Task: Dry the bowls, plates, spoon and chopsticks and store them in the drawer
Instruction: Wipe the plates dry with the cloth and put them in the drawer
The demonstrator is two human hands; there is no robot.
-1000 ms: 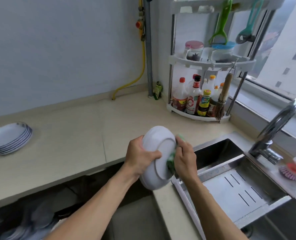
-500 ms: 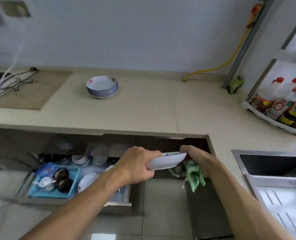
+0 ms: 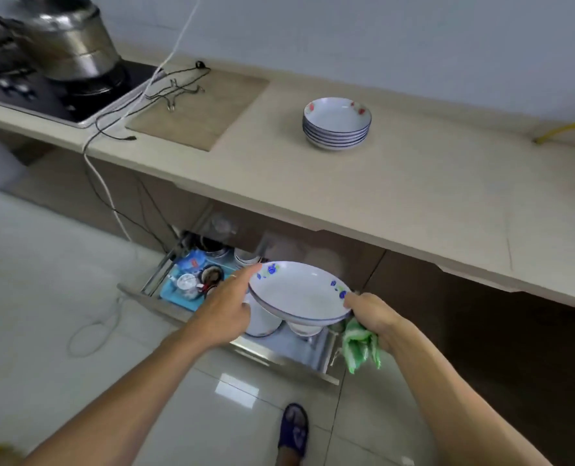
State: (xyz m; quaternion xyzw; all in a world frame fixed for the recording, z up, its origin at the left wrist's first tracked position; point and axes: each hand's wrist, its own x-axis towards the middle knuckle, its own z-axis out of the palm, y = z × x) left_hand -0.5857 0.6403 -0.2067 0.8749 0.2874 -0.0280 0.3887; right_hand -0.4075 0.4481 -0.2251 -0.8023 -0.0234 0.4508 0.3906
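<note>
Storing step: both hands hold the blue-flowered plate (image 3: 299,292) over the open drawer (image 3: 279,353) — left hand (image 3: 227,306) grips its rim, right hand (image 3: 372,314) pinches rim and green cloth (image 3: 360,348). Next, it seems — lower it onto dishes inside.

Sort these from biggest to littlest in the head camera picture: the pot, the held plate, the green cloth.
1. Pot, partly cut off.
2. Held plate, though it is nearer the camera, so these two are unsure.
3. Green cloth.
</note>
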